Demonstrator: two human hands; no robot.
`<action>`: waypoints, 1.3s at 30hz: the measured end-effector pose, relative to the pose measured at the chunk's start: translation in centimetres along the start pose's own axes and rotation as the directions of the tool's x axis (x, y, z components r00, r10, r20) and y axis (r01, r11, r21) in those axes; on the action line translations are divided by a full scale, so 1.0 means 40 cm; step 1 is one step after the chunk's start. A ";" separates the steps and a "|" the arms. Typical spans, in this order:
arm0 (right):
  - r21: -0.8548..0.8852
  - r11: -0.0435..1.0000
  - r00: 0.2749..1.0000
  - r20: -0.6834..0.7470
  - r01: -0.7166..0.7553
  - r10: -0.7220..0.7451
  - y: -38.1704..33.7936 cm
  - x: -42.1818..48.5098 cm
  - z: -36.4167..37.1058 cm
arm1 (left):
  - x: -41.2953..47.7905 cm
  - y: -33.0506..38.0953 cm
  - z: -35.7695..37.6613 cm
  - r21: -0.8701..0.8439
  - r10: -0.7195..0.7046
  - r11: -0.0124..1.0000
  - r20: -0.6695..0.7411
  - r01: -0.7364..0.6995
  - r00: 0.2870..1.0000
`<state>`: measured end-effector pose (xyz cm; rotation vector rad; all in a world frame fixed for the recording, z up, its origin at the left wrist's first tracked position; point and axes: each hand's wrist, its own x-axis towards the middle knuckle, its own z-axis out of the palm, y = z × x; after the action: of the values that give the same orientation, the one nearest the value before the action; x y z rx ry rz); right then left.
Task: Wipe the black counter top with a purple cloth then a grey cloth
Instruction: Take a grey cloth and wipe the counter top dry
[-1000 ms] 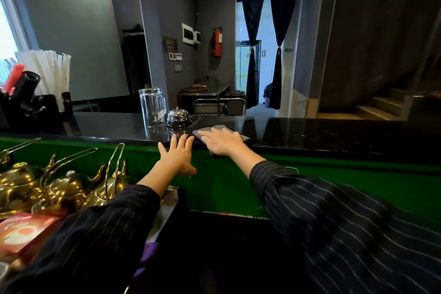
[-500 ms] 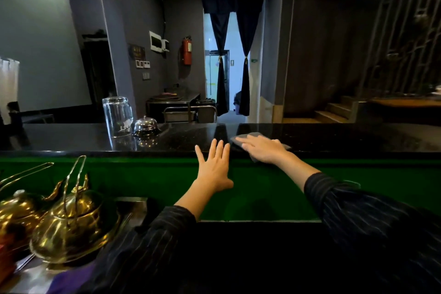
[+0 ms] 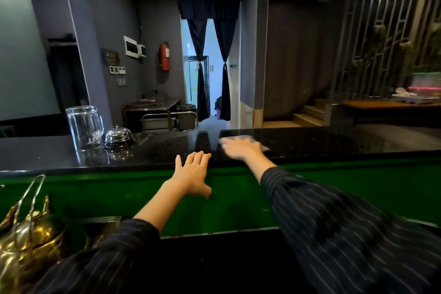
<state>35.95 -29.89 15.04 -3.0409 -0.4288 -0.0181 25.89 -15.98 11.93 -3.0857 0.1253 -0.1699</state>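
Here, pressing a grey cloth (image 3: 241, 138) onto the black counter top (image 3: 334, 144) with the right hand (image 3: 241, 149), palm down, fingers laid flat over it; too blurred to tell more. Only showing the cloth's far edge and right corner past the hand. Resting the left hand (image 3: 192, 172) just beside and nearer, apart from the cloth, fingers straight and slightly fanned, fingertips on the counter's near edge, thumb out to the side over the green front panel (image 3: 346, 188), holding nothing.

Further left on the same top, well apart from both hands: a clear glass mug (image 3: 84, 126) standing upside down, and just beside it a small steel dome bell (image 3: 118, 135). Below the counter at lower left, a brass teapot (image 3: 26, 243) with its wire handle raised, lid on, contents hidden. Far right, on a wooden table, stacked trays (image 3: 423, 93), contents not clear enough to tell.
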 end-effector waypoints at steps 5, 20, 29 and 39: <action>0.192 0.917 0.896 0.215 0.351 -0.388 -0.015 0.035 -0.048 | 0.005 -0.072 -0.054 -0.201 0.051 0.977 -0.073 -0.065 0.996; 0.023 0.998 0.994 0.088 0.063 -0.065 -0.186 0.305 -0.004 | 0.015 -0.171 0.024 -0.122 -0.022 0.992 -0.105 0.009 0.994; 0.282 0.803 0.737 0.321 0.525 -0.595 -0.284 0.213 -0.057 | 0.009 -0.167 0.005 -0.159 -0.050 0.986 -0.024 0.045 0.998; 0.044 0.990 0.980 0.139 0.136 -0.141 -0.291 0.290 0.002 | 0.007 -0.157 0.009 -0.158 -0.052 0.986 -0.037 0.046 0.998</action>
<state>43.87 -15.54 16.00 -2.9828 -0.6435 0.1974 26.69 -9.73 11.92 -3.2457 0.0676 -0.2372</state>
